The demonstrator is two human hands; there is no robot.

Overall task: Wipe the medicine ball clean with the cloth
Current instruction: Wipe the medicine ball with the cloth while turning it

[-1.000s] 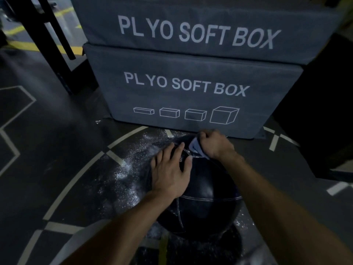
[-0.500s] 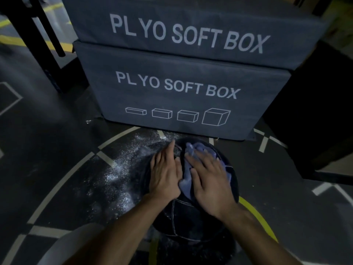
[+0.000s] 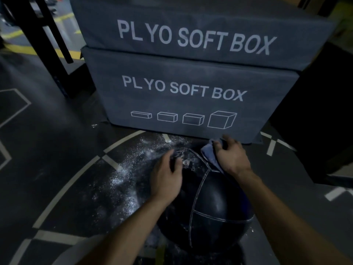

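While the head camera tips down at the dark gym floor (image 3: 47,150), I see the medicine ball (image 3: 215,203) sitting low in the middle of the view, black and glossy with pale stitched seams, right in front of the stacked boxes. The left hand (image 3: 166,180) lies on the ball's left shoulder, palm down, fingers loosely spread and only lightly bent against the leather, grasping nothing. The right hand (image 3: 232,155) is over on the far right side of the ball, its fingers curled around the cloth (image 3: 207,152), a bluish rag bunched under the palm and pressed onto the ball's upper edge; a strip of it trails down along the wrist. Between the two hands, on the far top of the ball, I can make out a patch of white dust (image 3: 186,161) clinging near the seam. More white powder (image 3: 122,180) is scattered across the floor to the left of the ball, over the painted curved line (image 3: 76,175). Just behind the ball stands the lower soft box (image 3: 191,96), grey with white lettering and four little box outlines, and the upper soft box (image 3: 200,31) rests on top of it. Far left, a black metal frame (image 3: 44,35) rises from the floor beside yellow floor markings (image 3: 21,49).
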